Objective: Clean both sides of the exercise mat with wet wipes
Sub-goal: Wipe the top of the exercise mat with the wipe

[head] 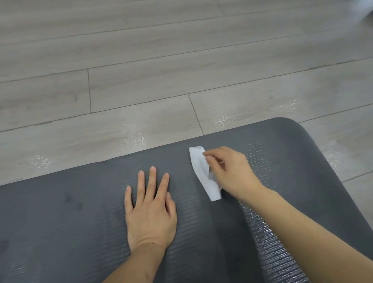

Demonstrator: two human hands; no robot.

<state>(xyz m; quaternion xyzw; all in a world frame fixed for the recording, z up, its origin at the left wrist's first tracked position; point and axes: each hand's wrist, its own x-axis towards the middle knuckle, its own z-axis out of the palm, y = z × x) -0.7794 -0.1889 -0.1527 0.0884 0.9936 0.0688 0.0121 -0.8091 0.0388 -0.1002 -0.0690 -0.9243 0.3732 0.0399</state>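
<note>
Your mat lies on the floor, its near and left parts cut off by the frame. Your right hand hides part of the folded wipe it pinches near the mat's far edge. Your left hand rests flat, fingers straight, just beside it.

The mat is showing dark, ribbed foam with wet gloss. The floor is looking like matt pale wood. The wipe is looking like soft white cloth.

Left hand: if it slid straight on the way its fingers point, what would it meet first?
Only more mat, then the far edge and bare floor. The left hand points slightly right; the wipe lies beside that line, apparently clear.
</note>
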